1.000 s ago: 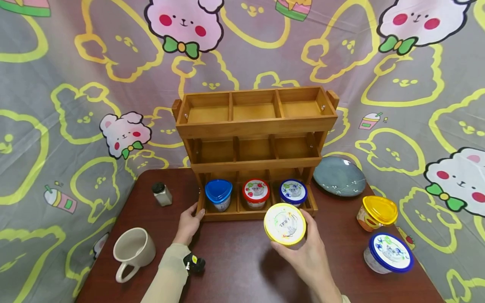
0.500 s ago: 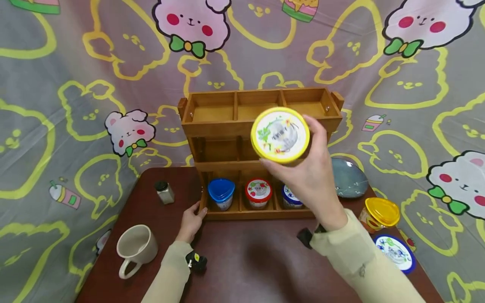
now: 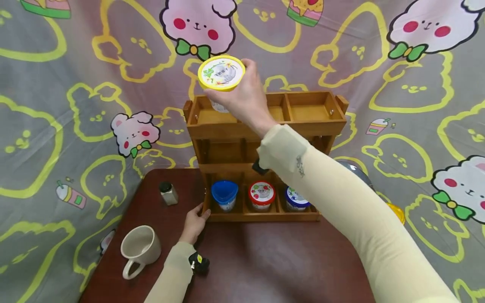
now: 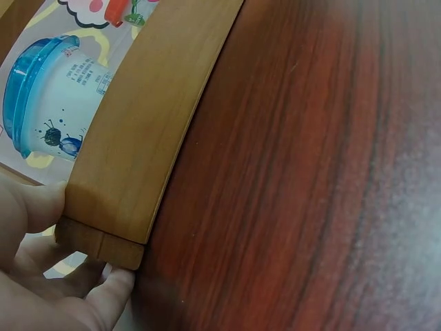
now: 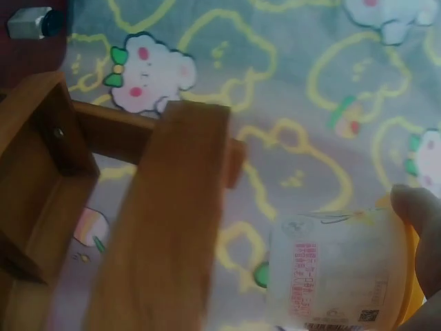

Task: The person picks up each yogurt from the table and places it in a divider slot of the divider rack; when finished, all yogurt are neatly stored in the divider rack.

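My right hand (image 3: pixel 247 96) grips a tub with a yellow-rimmed white lid (image 3: pixel 222 73), thumb and fingers round its rim. It is held above the left compartment of the top tier of a three-tier wooden rack (image 3: pixel 295 128). In the right wrist view, the tub's printed side (image 5: pixel 337 272) appears apart from the rack's top board. My left hand (image 3: pixel 194 224) holds the rack's lower left corner, thumb on one side and fingers on the other. On the bottom tier sit a blue-lidded tub (image 3: pixel 225 192), a red-lidded tub (image 3: pixel 262 193) and a dark-blue-lidded tub (image 3: pixel 297 198), one per compartment.
To the left on the dark wooden table (image 3: pixel 265 256) stand a beige mug (image 3: pixel 141 248) and a small black-capped shaker (image 3: pixel 168 193). My right arm partly hides a grey-blue plate (image 3: pixel 354 170) and a yellow lid (image 3: pixel 396 211). A patterned cloth (image 3: pixel 288 46) hangs behind.
My right hand has lifted the yellow-lidded tub from in front of the bottom tier, up and leftward, to above the top tier. My left hand has stayed at the rack's corner.
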Demonstrator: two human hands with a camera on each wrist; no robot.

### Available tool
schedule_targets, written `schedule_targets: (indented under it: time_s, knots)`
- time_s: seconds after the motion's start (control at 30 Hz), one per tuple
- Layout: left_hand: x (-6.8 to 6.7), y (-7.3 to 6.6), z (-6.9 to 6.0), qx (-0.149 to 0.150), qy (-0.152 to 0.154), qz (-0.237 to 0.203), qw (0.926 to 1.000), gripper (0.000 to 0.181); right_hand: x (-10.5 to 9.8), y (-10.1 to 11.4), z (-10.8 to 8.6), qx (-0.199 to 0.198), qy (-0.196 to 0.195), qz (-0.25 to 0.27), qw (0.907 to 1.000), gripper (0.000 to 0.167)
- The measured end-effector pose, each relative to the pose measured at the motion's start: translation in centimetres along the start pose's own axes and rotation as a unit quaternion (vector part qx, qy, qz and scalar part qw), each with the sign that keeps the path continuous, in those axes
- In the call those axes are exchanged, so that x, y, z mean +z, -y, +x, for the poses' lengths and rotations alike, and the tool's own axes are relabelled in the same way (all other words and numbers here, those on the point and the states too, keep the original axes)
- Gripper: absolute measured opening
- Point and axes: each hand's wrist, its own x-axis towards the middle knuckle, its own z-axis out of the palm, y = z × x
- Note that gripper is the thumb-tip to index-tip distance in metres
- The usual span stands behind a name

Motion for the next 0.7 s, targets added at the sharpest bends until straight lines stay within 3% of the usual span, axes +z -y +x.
schedule_targets:
  time_s: [0.17,0.3,0.47,0.7]
  knots:
    - [0.1,0.2,0.1,0.003,-0.003,-0.003,1.0,0.057,2.8,-0.6,1.1,0.038,0.001,-0.047,0.9982,0.111]
    - [0.1,0.1,0.1,0.001,-0.006,0.002,1.0,0.057,4.0,-1.6,1.3,0.038,-0.001,-0.089,0.9953,0.112]
    - [0.2,-0.2,0.1,0.001,-0.011,0.008,0.9999,0.056,4.7,-2.8,1.6,0.043,-0.006,-0.152,0.9875,0.112]
    - [0.2,-0.1,0.1,0.0,-0.02,0.01,0.9997,0.056,4.8,-3.5,1.5,0.076,0.03,-0.2,0.9764,0.119]
